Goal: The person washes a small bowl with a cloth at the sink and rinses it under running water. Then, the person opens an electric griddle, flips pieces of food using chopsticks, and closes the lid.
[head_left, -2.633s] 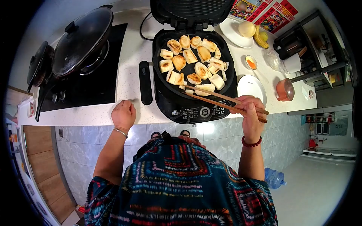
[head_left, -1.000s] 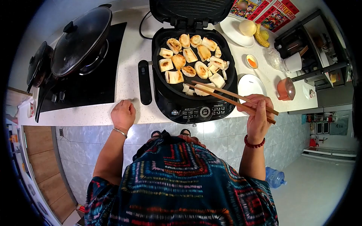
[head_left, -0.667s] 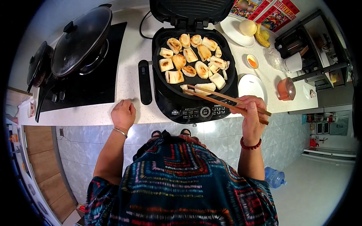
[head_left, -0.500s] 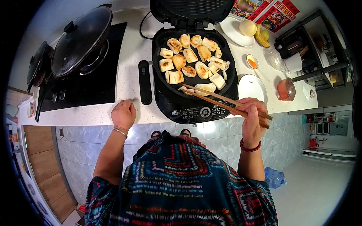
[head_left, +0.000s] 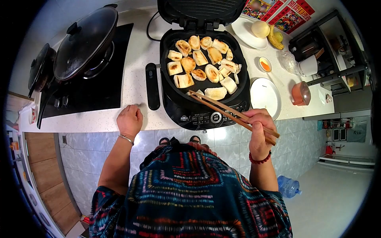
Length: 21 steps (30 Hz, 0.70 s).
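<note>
My right hand grips a pair of wooden chopsticks, their tips at the near rim of an open electric griddle. Beside those tips lies a small pale piece, partly hidden by the sticks. Several browned, pale slices of food are spread over the black pan, some round, some oblong. A paler oblong slice lies close to the chopsticks. On the counter edge, left of the griddle, rests my left hand, its fingers curled in with nothing visible in them.
A lidded wok and a smaller lidded pan stand on the black hob at left. To the right are a white plate, a small dish with a spoon, an orange container and fruit. The griddle's lid stands raised.
My right hand has come down and slightly left, drawing the chopsticks toward the near rim of the griddle. The left hand stays where it was.
</note>
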Tool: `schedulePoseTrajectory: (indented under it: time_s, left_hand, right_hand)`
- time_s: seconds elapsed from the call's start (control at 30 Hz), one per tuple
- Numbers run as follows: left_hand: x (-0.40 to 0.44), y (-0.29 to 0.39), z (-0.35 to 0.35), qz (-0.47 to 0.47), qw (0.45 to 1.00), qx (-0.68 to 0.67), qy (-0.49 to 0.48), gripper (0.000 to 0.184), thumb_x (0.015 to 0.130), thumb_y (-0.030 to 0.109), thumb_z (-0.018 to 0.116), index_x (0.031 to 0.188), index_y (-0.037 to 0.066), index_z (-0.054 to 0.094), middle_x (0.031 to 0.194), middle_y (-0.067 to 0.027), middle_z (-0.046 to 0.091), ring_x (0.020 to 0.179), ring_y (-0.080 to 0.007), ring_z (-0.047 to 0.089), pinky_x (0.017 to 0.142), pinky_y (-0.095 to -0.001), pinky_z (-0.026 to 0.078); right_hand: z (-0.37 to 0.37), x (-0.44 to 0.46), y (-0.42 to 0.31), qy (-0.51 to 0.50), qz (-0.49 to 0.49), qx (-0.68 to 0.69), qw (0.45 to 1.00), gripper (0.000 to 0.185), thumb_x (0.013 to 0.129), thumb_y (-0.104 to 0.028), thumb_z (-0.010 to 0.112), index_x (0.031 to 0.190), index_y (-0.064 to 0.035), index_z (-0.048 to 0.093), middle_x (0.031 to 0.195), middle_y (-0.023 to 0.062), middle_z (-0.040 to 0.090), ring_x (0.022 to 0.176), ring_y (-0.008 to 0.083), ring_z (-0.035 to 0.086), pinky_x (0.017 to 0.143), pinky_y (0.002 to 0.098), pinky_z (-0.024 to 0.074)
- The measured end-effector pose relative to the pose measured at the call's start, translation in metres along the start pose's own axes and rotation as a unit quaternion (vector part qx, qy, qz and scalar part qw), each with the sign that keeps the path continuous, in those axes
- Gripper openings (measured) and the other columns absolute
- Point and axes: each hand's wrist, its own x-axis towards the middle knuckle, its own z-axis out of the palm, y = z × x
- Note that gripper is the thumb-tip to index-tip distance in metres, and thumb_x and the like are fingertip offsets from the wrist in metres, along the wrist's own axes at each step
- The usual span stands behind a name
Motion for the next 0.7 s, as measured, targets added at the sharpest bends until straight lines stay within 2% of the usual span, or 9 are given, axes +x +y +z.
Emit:
schedulePoseTrajectory:
  time_s: [0.1, 0.37, 0.53, 0.6, 0.63, 0.7]
  left_hand:
    - [0.000, 0.000, 0.000, -0.001, 1.000, 0.001, -0.001, 0.005, 0.071, 0.011, 0.055, 0.071, 0.008, 0.052, 0.069, -0.0089, 0.056, 0.064, -0.0279, 0.056, 0.058, -0.0366, 0.046]
    - [-0.001, -0.001, 0.001, -0.006, 1.000, -0.002, 0.000, 0.005, 0.071, 0.012, 0.055, 0.072, 0.008, 0.052, 0.069, -0.0092, 0.056, 0.065, -0.0280, 0.056, 0.058, -0.0368, 0.046]
    - [-0.001, -0.002, 0.002, -0.007, 1.000, -0.003, -0.010, 0.006, 0.072, 0.012, 0.055, 0.071, 0.008, 0.051, 0.068, -0.0093, 0.055, 0.064, -0.0282, 0.055, 0.057, -0.0372, 0.046]
    - [-0.001, -0.002, 0.002, -0.006, 1.000, -0.003, -0.008, 0.006, 0.072, 0.012, 0.055, 0.071, 0.008, 0.051, 0.068, -0.0093, 0.055, 0.064, -0.0282, 0.055, 0.057, -0.0373, 0.045]
    - [-0.001, -0.002, 0.002, -0.005, 1.000, -0.004, -0.005, 0.006, 0.072, 0.012, 0.055, 0.071, 0.008, 0.051, 0.068, -0.0093, 0.055, 0.064, -0.0283, 0.055, 0.057, -0.0374, 0.045]
    - [-0.001, -0.001, 0.001, -0.004, 1.000, -0.007, -0.001, 0.006, 0.072, 0.012, 0.055, 0.071, 0.008, 0.051, 0.068, -0.0093, 0.055, 0.064, -0.0283, 0.055, 0.057, -0.0374, 0.046]
  right_hand:
    - [-0.001, 0.003, -0.003, 0.011, -0.004, 0.031, 0.999, 0.013, 0.084, -0.010, 0.049, 0.081, 0.0004, 0.056, 0.087, 0.0141, 0.057, 0.075, 0.0186, 0.054, 0.069, 0.0287, 0.0445]
    - [-0.018, 0.010, -0.014, 0.044, 0.026, 0.065, 0.997, 0.021, 0.086, -0.015, 0.048, 0.078, 0.0012, 0.057, 0.086, 0.0140, 0.057, 0.077, 0.0176, 0.054, 0.070, 0.0292, 0.0450]
    - [-0.017, 0.016, -0.008, 0.057, 0.040, 0.056, 0.996, 0.022, 0.088, -0.014, 0.045, 0.077, 0.0017, 0.056, 0.085, 0.0144, 0.057, 0.076, 0.0175, 0.055, 0.071, 0.0294, 0.0453]
    - [-0.012, 0.018, 0.002, 0.086, 0.064, 0.063, 0.992, 0.024, 0.089, -0.013, 0.042, 0.076, 0.0027, 0.055, 0.084, 0.0144, 0.057, 0.074, 0.0183, 0.056, 0.069, 0.0298, 0.0482]
    - [-0.010, 0.021, 0.004, 0.090, 0.098, 0.133, 0.982, 0.024, 0.090, -0.014, 0.040, 0.080, 0.0040, 0.053, 0.084, 0.0154, 0.057, 0.071, 0.0200, 0.058, 0.065, 0.0301, 0.0519]
    - [-0.008, 0.024, 0.013, 0.102, 0.129, 0.157, 0.974, 0.025, 0.091, -0.016, 0.040, 0.083, 0.0044, 0.052, 0.085, 0.0162, 0.057, 0.071, 0.0210, 0.060, 0.063, 0.0303, 0.0531]
